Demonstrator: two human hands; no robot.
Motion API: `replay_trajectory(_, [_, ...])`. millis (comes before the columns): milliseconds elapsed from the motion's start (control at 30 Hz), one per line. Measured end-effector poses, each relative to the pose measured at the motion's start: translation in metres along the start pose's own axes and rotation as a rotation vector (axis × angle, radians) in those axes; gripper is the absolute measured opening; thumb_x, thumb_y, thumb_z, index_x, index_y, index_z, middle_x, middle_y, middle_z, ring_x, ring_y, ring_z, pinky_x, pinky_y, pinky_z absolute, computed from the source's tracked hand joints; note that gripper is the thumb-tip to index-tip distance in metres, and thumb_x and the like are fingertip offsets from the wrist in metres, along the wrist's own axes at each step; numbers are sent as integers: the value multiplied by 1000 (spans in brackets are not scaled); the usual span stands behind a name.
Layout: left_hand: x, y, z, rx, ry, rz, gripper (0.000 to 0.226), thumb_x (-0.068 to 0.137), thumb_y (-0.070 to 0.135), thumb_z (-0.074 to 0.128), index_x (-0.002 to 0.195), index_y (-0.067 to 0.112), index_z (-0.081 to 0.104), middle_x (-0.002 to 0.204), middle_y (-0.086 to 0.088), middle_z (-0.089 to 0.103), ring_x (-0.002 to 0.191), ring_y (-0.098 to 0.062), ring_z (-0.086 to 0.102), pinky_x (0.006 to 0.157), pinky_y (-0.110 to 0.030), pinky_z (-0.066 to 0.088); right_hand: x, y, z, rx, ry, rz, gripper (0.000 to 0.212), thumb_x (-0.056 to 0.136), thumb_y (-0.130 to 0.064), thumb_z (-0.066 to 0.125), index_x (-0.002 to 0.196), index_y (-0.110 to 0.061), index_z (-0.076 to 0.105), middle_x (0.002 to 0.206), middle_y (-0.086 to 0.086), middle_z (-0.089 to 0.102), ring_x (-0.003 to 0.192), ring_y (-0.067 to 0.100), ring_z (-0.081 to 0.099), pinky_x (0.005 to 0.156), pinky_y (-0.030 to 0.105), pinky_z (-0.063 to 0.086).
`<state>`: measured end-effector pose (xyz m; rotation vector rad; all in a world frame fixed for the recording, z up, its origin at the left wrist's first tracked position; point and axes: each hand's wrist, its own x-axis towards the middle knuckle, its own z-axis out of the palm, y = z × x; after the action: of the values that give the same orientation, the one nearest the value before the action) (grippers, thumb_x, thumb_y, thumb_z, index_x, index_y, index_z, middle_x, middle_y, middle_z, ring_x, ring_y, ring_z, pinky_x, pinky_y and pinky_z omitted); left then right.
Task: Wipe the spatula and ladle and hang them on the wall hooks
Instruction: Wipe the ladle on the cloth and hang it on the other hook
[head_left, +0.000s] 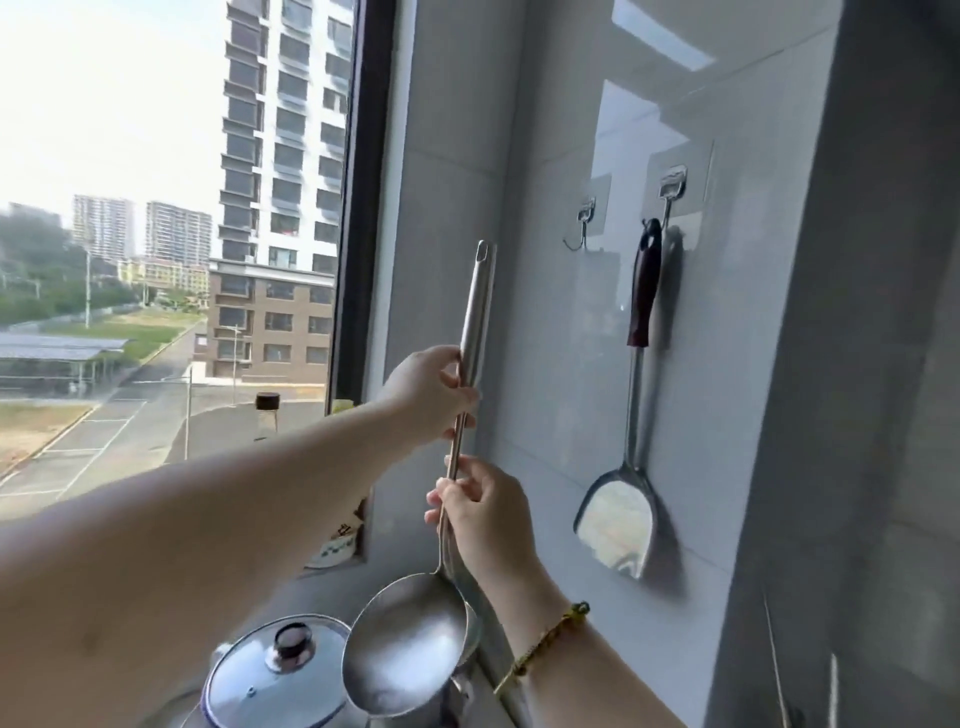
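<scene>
A steel ladle (410, 644) is held upright, bowl down, handle tip up near the window frame. My left hand (431, 395) grips the thick upper handle. My right hand (483, 514) pinches the thin shaft just below it. A spatula (623, 514) with a dark handle hangs from the right wall hook (670, 192) on the grey tiled wall. The left wall hook (582, 223) is bare; the ladle's handle tip is to its left and slightly lower.
A steel pot with a glass lid (280, 670) stands below the ladle's bowl. A dark-capped bottle (267, 410) and a packet (337, 540) sit on the window sill. A grey wall pillar (852, 364) juts out at the right.
</scene>
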<state>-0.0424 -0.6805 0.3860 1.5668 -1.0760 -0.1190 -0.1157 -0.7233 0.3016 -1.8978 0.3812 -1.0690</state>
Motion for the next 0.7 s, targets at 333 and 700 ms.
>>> replay_trajectory(333, [86,18,52,87,-42,60,22,80,3,57,94,19,51,64,0,55,28,2,53,33,-16,47,77,20,-48,4,12,-2,35,87,-8,48,56,-26,46,56,-6,55,45,7,56,51,21,47])
replay_trajectory(700, [123,20,65,29,-70,71,33,79,1,57,111,8,53,65,-2,53,30,-1,55,40,-20,52,115,31,-58,20,63,-21,30,87,-6,47,62,-22,47,56,-4,55,46,12,55,55,26,51])
